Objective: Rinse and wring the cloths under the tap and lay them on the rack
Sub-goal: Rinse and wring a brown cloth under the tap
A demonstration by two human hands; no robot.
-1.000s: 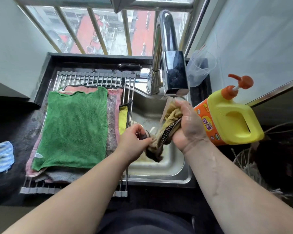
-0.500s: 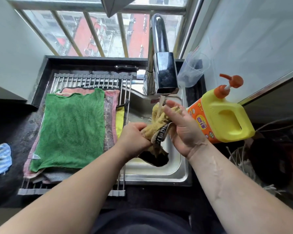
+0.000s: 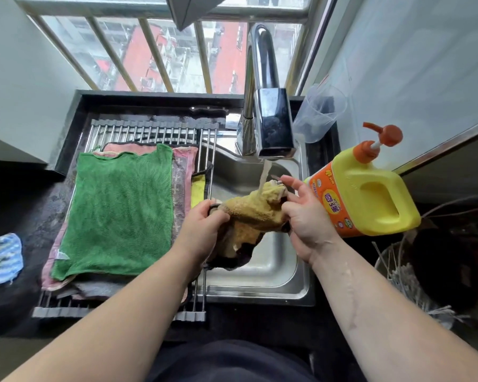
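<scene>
Head view: at the centre of the frame both hands hold a yellow cloth (image 3: 251,208) over the sink (image 3: 273,274), under the water stream (image 3: 264,175) running from the tap (image 3: 271,117). The left hand (image 3: 202,227) is curled tight round the cloth's left end. The right hand (image 3: 304,213) grips the right end at the thumb, its outer fingers stretched out. Left of centre, a green cloth (image 3: 119,210) lies flat on other cloths on the rack (image 3: 149,130). A yellow detergent bottle (image 3: 370,199) stands at right. A blue cloth (image 3: 0,257) lies on the bench (image 3: 17,205) at far left.
</scene>
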